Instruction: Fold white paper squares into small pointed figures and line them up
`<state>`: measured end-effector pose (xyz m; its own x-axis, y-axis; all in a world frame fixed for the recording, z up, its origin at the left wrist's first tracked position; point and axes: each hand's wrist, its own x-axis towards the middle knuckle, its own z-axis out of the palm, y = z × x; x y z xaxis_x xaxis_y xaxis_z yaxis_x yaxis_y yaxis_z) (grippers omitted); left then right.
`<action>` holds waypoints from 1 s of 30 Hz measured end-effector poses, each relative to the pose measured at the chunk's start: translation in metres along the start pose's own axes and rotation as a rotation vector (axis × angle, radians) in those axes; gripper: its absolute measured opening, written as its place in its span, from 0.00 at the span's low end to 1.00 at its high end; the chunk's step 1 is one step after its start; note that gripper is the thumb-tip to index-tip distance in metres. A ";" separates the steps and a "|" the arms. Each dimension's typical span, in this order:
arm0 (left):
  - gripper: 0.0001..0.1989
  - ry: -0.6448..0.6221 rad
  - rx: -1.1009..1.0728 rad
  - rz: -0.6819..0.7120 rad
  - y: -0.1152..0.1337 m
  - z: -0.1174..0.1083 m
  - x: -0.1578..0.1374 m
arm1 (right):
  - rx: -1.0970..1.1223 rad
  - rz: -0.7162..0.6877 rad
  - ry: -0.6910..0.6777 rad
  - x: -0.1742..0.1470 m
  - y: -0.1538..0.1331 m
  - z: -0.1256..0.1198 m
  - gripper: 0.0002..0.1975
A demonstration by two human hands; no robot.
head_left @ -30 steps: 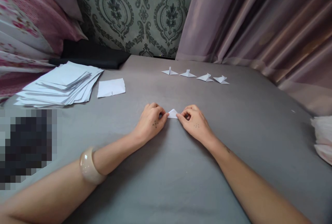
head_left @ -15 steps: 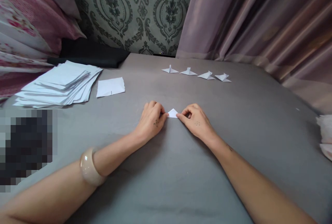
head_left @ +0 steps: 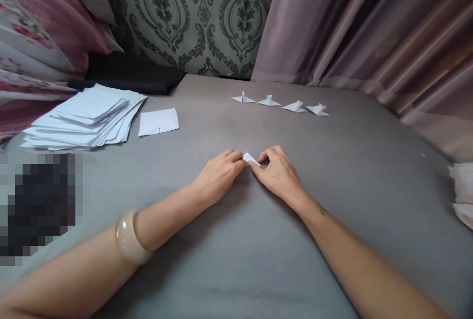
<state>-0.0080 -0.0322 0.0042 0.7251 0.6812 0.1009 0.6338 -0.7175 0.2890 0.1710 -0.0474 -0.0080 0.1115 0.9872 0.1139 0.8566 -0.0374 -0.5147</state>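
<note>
A small folded piece of white paper (head_left: 253,159) with a pointed top is between my hands, just above or on the grey cloth surface (head_left: 236,240). My left hand (head_left: 225,173) pinches its left end, the fingers closed and covering that part. On its right side my right hand (head_left: 277,173) grips the lower edge, thumb laid along the front and forefinger curled behind. My left wrist wears a pale bangle (head_left: 131,237). Beyond the hands stand several folded paper figures (head_left: 269,101) in a row.
A thick stack of white paper sheets (head_left: 84,117) lies at the left, with a single torn-edged sheet (head_left: 158,122) beside it. Behind the stack is a folded black cloth (head_left: 129,75). Curtains hang at the right, and a pale crumpled item (head_left: 463,191) sits at the right edge.
My left hand has rolled over and shifted right along the paper, hiding its left part. My right thumb has reached further left across the front of the paper.
</note>
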 end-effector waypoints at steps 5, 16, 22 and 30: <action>0.15 -0.063 0.096 -0.059 0.008 -0.008 -0.004 | 0.068 0.003 -0.045 0.002 0.005 -0.003 0.12; 0.10 0.130 0.036 -0.121 -0.003 0.001 -0.009 | 0.165 -0.002 -0.123 0.002 0.012 -0.015 0.04; 0.19 0.304 -0.188 -0.209 -0.001 0.005 -0.007 | 0.248 -0.068 -0.141 0.002 0.018 -0.016 0.12; 0.12 0.255 -0.150 -0.019 0.003 0.003 -0.008 | 0.277 -0.135 -0.113 0.004 0.023 -0.012 0.12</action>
<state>-0.0110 -0.0400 0.0014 0.6102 0.7226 0.3248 0.5858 -0.6875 0.4291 0.1974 -0.0465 -0.0096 -0.0638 0.9919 0.1101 0.6885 0.1236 -0.7147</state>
